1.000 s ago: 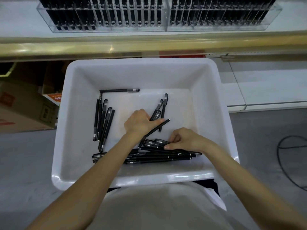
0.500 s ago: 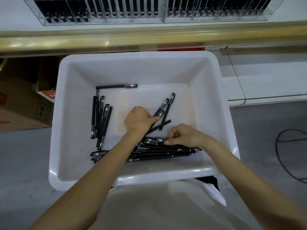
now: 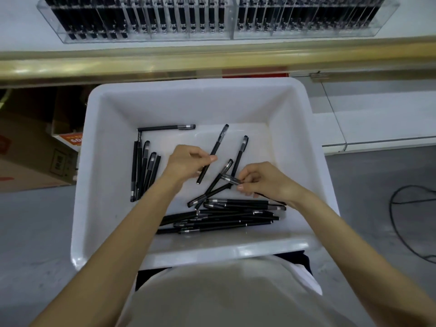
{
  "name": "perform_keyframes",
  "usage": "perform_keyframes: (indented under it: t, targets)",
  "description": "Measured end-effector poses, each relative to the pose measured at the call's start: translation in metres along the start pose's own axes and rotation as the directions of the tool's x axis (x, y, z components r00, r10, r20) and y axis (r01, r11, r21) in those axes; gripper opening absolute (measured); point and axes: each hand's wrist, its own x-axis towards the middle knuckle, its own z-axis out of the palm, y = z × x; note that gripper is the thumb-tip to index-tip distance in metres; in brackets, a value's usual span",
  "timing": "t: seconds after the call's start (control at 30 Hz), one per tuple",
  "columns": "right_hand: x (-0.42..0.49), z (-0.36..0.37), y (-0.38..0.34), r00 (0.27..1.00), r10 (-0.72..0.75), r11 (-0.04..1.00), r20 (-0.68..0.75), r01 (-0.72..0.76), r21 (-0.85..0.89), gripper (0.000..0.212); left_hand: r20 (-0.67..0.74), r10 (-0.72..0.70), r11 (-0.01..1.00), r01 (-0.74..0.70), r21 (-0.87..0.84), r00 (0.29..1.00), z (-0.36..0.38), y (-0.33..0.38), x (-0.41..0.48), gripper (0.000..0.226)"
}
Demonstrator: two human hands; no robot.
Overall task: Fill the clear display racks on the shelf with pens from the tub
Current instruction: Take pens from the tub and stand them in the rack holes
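1. Head view. Step in hand, as I judge it: gathering pens inside the tub (image 3: 212, 253), before any carry to the racks.
2. Left hand (image 3: 188, 161), over the middle of the tub, pinches one pen (image 3: 212, 154) at mid-barrel, tilted with its cap end toward the tub's far wall.
3. Right hand (image 3: 264, 180), right of the tub's middle, is curled round a second pen (image 3: 230, 179). Only its clear end shows past the fingertips.
4. Tub contents:
   - a stack of pens (image 3: 224, 218) along the near wall
   - a row of pens (image 3: 144, 171) along the left wall
   - a single pen (image 3: 165, 127) lying crosswise at the far left of the floor
   - a few loose pens crossed in the middle
5. Display racks (image 3: 146, 20), on the shelf (image 3: 23, 27) beyond the tub's far wall, look well stocked. I cannot tell which slots are free.
6. The next move probably calls for lining the held pens up the same way, lifting them clear of the tub rim and finding an open slot.
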Motion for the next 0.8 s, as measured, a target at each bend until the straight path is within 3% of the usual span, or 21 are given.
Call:
perform_keyframes:
  t: [0.17,0.37,0.53,0.67,0.8]
  targets:
    - [-0.001,-0.004,-0.045,0.99,-0.138,0.986,-0.03,0.14,0.091,0.016,0.018,0.075,0.985,-0.072,-0.156,0.997,-0.043,0.028,-0.022,0.017]
    - [0.014,0.0,-0.11,0.942,-0.335,0.934,-0.019,0.334,0.124,0.021,-0.087,0.214,0.935,-0.23,-0.27,0.973,-0.085,0.06,-0.044,0.011]
    - [0.037,0.008,-0.152,0.881,-0.444,0.878,-0.162,0.464,0.119,0.027,-0.197,0.279,0.901,-0.327,-0.286,0.94,-0.115,0.075,-0.053,0.012]
    - [0.052,0.009,-0.187,0.839,-0.513,0.834,-0.182,0.537,0.125,0.021,-0.273,0.308,0.882,-0.381,-0.276,0.912,-0.138,0.082,-0.052,0.007]
    - [0.062,0.002,-0.239,0.744,-0.63,0.771,-0.224,0.634,-0.062,0.024,-0.335,0.337,0.869,-0.427,-0.249,0.88,-0.159,0.091,-0.048,0.007]
